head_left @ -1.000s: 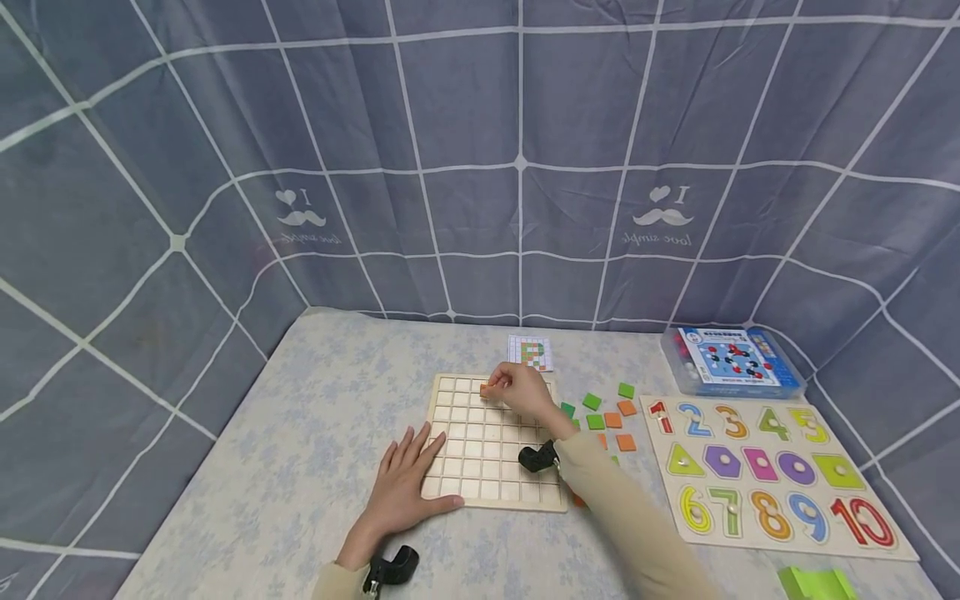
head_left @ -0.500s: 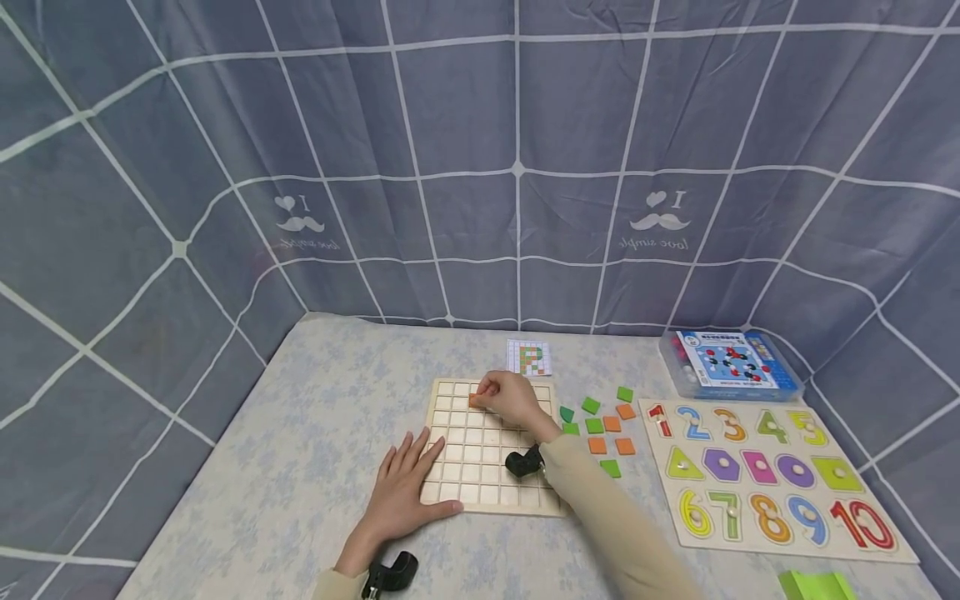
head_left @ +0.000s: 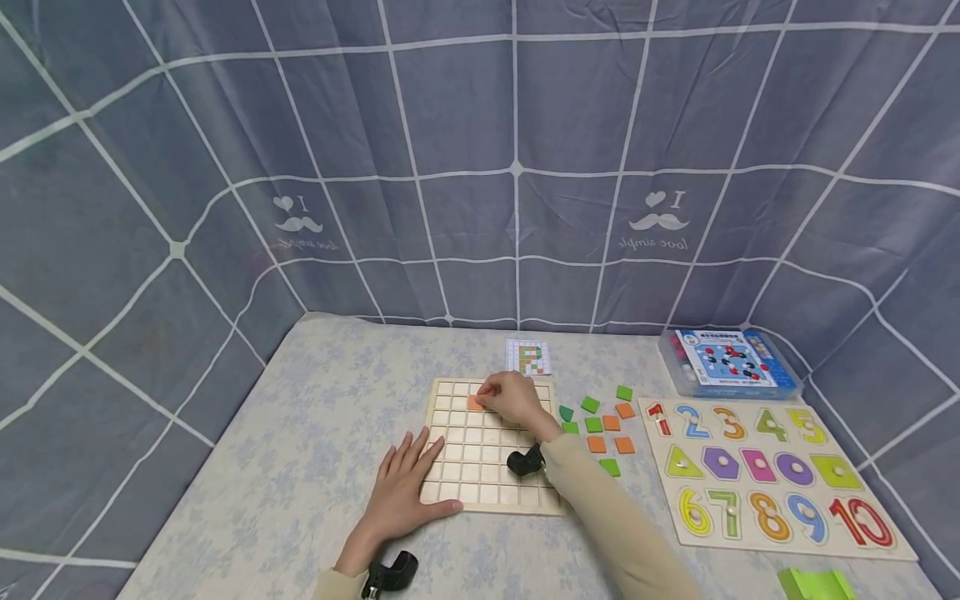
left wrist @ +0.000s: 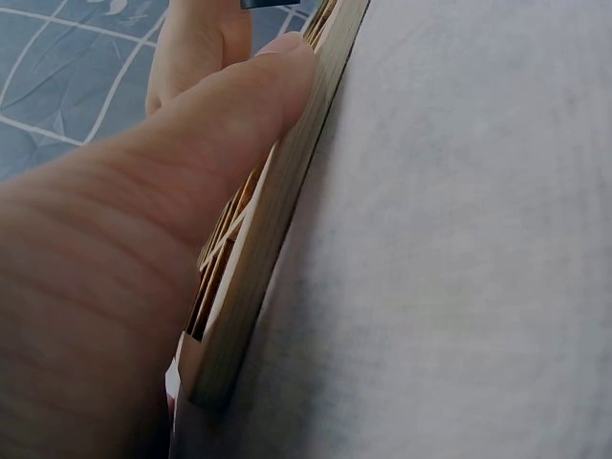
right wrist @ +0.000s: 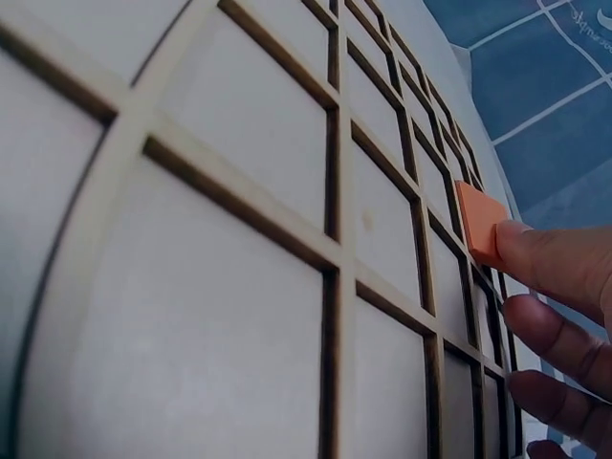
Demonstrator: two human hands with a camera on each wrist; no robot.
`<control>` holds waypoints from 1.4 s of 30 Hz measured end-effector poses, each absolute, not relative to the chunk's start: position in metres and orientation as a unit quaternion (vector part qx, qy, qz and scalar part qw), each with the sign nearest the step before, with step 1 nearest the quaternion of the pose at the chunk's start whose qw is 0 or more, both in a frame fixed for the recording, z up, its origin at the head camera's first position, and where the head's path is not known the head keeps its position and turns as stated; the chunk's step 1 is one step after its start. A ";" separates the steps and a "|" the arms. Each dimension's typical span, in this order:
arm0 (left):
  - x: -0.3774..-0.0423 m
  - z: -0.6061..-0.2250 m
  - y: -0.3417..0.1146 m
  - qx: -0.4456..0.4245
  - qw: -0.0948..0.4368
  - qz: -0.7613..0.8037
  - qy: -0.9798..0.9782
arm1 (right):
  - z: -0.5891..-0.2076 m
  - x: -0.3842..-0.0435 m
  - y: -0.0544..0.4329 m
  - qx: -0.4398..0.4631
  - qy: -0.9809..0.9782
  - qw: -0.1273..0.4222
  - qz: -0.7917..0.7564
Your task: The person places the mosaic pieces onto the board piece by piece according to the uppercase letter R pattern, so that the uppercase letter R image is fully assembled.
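Observation:
A wooden grid board [head_left: 480, 471] lies on the table. Beside its left front corner my left hand [head_left: 402, 489] has its fingers spread; in the left wrist view the thumb [left wrist: 273, 81] rests on the board's edge. Over the upper part of the grid, my right hand [head_left: 512, 398] holds a square orange tile [head_left: 475, 402] by its right side. From the right wrist, the thumb touches the orange tile [right wrist: 481, 222], which sits at a cell of the grid, slightly raised; the forefinger is hidden. Behind the board is a small pattern card [head_left: 529, 357] with green and orange squares.
Loose green tiles [head_left: 594, 425] and orange tiles [head_left: 625, 446] lie right of the board. Farther right is a number and shape puzzle board [head_left: 757, 500], with a clear plastic box [head_left: 731, 364] behind it. A green block [head_left: 817, 585] stands at the front right.
My right hand has carried the orange tile slightly left and down toward the grid, where it now lies flatter. The left hand stays at the board's corner.

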State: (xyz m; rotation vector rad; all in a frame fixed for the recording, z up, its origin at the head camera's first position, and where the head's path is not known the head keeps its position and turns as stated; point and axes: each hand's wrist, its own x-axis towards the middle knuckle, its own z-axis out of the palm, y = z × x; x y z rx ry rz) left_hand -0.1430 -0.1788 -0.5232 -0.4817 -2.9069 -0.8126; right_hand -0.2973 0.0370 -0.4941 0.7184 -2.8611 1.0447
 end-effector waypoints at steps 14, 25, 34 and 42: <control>-0.143 -0.522 -0.177 -0.149 0.034 -0.266 -0.952 | -0.495 -0.295 0.036 0.232 -0.919 0.019 0.317; -0.143 -0.524 -0.177 -0.148 0.038 -0.262 -0.953 | -0.494 -0.288 0.040 0.244 -0.914 0.016 0.324; -0.142 -0.526 -0.177 -0.148 0.039 -0.267 -0.951 | -0.480 -0.278 0.065 0.243 -0.884 0.062 0.394; -0.144 -0.525 -0.179 -0.154 0.038 -0.274 -0.948 | -0.464 -0.275 0.105 0.206 -0.878 0.119 0.416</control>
